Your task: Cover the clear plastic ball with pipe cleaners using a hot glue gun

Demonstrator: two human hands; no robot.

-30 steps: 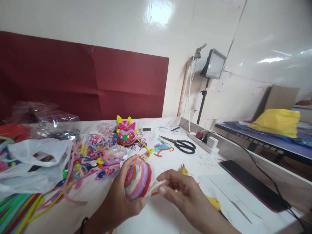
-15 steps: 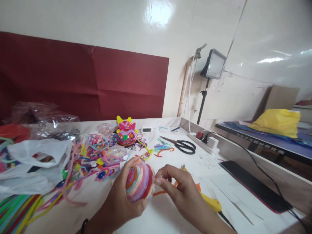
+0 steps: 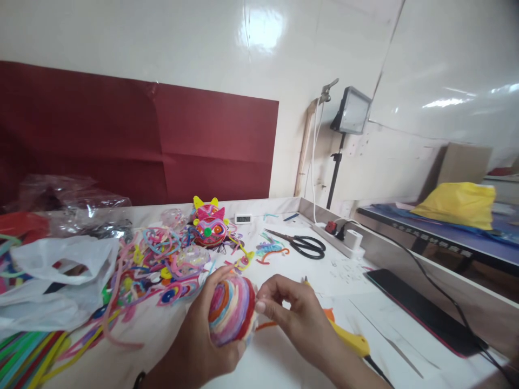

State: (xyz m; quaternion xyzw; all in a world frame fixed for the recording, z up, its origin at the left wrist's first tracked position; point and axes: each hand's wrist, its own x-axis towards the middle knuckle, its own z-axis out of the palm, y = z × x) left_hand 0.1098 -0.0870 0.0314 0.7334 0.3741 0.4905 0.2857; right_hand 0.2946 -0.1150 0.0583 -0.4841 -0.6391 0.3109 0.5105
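Observation:
My left hand (image 3: 203, 327) is wrapped round a ball (image 3: 233, 310) covered in coiled, fuzzy pipe cleaner rows of red, purple, pink, cream and orange. Its palm and thumb cradle the ball from the left and below. At the ball's right edge, my right hand (image 3: 290, 305) pinches thumb and forefinger together; whatever lies between the tips is too small to make out. An orange pipe cleaner piece (image 3: 267, 324) lies below the right fingers. Partly hidden behind my right hand is a yellow glue gun (image 3: 352, 339) on the table.
Black-handled scissors (image 3: 306, 246) lie beyond my hands, near a small digital clock (image 3: 243, 219). Decorated cat-like balls (image 3: 210, 229) and tangled pipe cleaners (image 3: 162, 248) cover the left, beside a white plastic bag (image 3: 81, 270). A power strip (image 3: 338, 240) and black slab (image 3: 421, 310) lie right.
The right fingertips have come slightly closer to the ball's edge, and the ball has turned a little in my left hand. The whole view has shifted slightly.

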